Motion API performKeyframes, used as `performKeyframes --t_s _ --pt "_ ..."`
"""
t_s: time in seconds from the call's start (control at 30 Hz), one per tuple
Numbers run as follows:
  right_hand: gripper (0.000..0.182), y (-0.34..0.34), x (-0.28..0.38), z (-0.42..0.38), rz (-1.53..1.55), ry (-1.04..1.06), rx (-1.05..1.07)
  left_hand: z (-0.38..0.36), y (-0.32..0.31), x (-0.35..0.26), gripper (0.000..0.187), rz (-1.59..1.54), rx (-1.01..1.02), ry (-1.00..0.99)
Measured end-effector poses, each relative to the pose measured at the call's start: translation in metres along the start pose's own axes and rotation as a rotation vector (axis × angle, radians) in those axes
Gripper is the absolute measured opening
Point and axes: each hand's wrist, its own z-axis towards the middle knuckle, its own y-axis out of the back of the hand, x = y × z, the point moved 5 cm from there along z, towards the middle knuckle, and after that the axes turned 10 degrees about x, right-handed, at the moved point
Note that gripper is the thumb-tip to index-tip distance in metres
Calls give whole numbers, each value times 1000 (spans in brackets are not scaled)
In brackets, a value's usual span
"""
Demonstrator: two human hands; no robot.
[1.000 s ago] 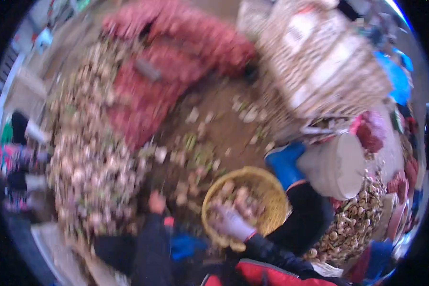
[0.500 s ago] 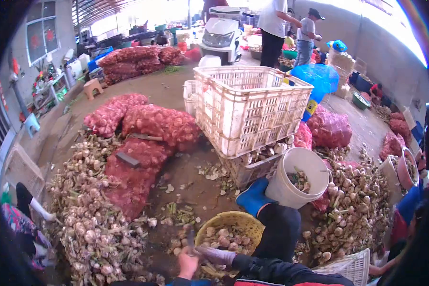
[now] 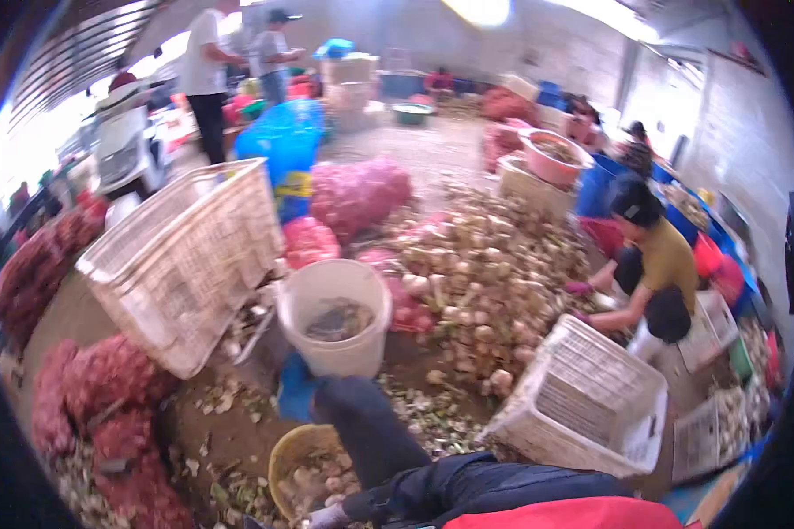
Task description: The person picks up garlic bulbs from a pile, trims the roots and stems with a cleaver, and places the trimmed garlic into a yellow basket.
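Only my right hand (image 3: 326, 516) shows, in a pale glove at the very bottom edge, on a dark sleeve. It rests at the near rim of a yellow woven basket (image 3: 282, 450) that holds garlic bulbs. The frame edge cuts the fingers off, so their grip is hidden. My left hand is out of view. My dark-trousered leg with a blue boot (image 3: 295, 392) stretches out past the basket toward a white bucket (image 3: 335, 353).
A tilted white plastic crate (image 3: 185, 256) stands at left, and another white crate (image 3: 582, 397) at right. A big garlic pile (image 3: 485, 282) lies in the middle, where a crouching person in a yellow shirt (image 3: 662, 264) works. Red mesh sacks (image 3: 97, 397) lie at left. People (image 3: 207, 70) stand far back.
The view has swung right and up, bringing in the garlic pile and the crouching person. My left hand has left the frame; my right hand stays at the yellow basket.
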Motion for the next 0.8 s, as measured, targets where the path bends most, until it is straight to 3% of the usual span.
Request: performKeyframes --t_s 0.6,0.73,0.77,0.8 --pt "43 54 20 -27 80 -56 -27 27 -26 6 44 170 154 -107" --pt "38 46 25 -40 276 -19 76 8 -10 45 49 217 102 -136" --pt "36 45 29 -45 363 -55 119 12 -5 56 45 389 84 -73" --pt "35 48 34 -50 449 -109 157 10 -3 52 42 304 44 -155"
